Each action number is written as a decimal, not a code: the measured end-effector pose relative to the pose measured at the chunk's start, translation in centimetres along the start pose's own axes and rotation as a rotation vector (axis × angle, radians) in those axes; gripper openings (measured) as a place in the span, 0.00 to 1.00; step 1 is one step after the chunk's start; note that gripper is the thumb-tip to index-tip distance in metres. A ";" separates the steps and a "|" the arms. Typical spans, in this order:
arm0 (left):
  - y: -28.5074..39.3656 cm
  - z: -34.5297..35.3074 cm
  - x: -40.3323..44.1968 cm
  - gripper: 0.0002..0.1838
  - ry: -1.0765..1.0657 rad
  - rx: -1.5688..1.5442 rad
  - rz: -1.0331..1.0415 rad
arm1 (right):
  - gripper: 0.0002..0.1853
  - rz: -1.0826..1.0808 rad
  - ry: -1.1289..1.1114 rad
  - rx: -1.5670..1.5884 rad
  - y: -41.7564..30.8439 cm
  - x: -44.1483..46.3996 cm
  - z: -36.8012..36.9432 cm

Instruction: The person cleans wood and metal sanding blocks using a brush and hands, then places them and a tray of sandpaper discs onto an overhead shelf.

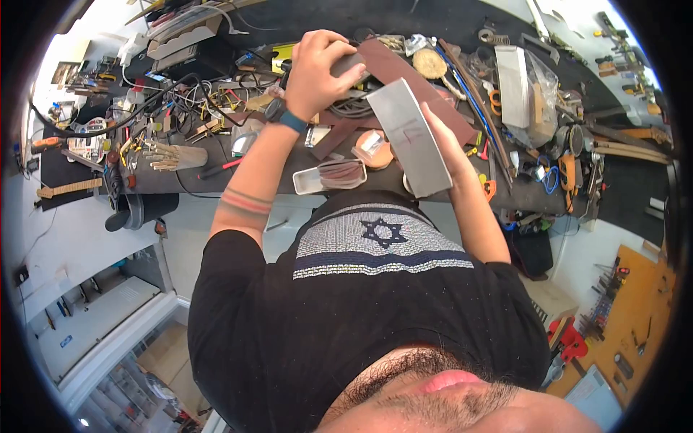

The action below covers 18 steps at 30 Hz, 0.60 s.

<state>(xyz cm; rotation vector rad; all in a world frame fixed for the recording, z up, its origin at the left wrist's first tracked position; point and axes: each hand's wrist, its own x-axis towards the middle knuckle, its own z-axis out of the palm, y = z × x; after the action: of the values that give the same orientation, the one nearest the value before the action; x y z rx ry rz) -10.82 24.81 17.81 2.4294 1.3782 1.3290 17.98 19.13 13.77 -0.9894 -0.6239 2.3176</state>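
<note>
From where I stand, the long dark counter (386,180) is crowded from end to end, and the person at it wears a black T-shirt (361,310) with a patterned band and a star across the chest. A broad reddish-brown strip (411,76) runs slantwise over the middle of the counter, passing behind the big grey rectangular block (411,137). That block is tilted above the counter's near side, its marked face up; the right hand (445,144) grips it along the right edge, most of the fingers hidden from me. On the far right, a pale rectangular bar (511,86) lies against a clear plastic bag (541,108). Near the front edge, left of the block, sits a white tray (302,182) with brown abrasive-looking strips (338,175) curled inside. Over to the left stands a bundle of thin pale sticks (173,155). Beyond the block is a round cream pad (429,65). Smallest of these is the dark grey piece (345,65) in the left hand (321,68), whose fingers curl over it above the counter's far middle; I can't make out what it is.
</note>
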 end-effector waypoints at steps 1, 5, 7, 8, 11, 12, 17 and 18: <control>0.8 -1.2 0.3 0.19 0.056 -0.010 -0.021 | 0.36 -0.033 0.017 -0.048 -0.4 0.0 0.1; 14.3 1.1 -2.7 0.19 -0.184 -0.447 0.437 | 0.37 0.174 0.063 0.113 -0.7 2.1 -0.4; 11.5 2.8 -4.4 0.19 -0.169 -0.313 0.549 | 0.36 0.027 0.088 0.018 -1.6 1.3 3.1; 9.1 2.4 -3.8 0.18 -0.149 -0.185 0.470 | 0.35 -0.012 0.108 -0.035 -1.6 1.3 2.8; -1.2 0.0 -1.1 0.17 -0.021 0.038 0.045 | 0.35 -0.005 0.080 -0.102 -1.3 0.8 0.6; -1.7 -1.3 -1.1 0.17 0.041 0.057 0.004 | 0.36 -0.027 0.105 -0.130 -1.2 0.1 0.9; 12.0 -0.4 -2.8 0.19 -0.167 -0.402 0.385 | 0.34 0.100 0.019 0.180 -0.7 1.8 1.6; 11.6 1.7 -4.0 0.18 -0.181 -0.372 0.446 | 0.33 0.003 0.069 0.002 -1.2 1.4 2.4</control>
<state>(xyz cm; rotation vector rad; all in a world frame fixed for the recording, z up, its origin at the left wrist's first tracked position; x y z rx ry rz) -2.74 15.49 19.01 2.5851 0.5046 1.2528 15.68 20.43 15.21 -1.0647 -0.5929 2.2758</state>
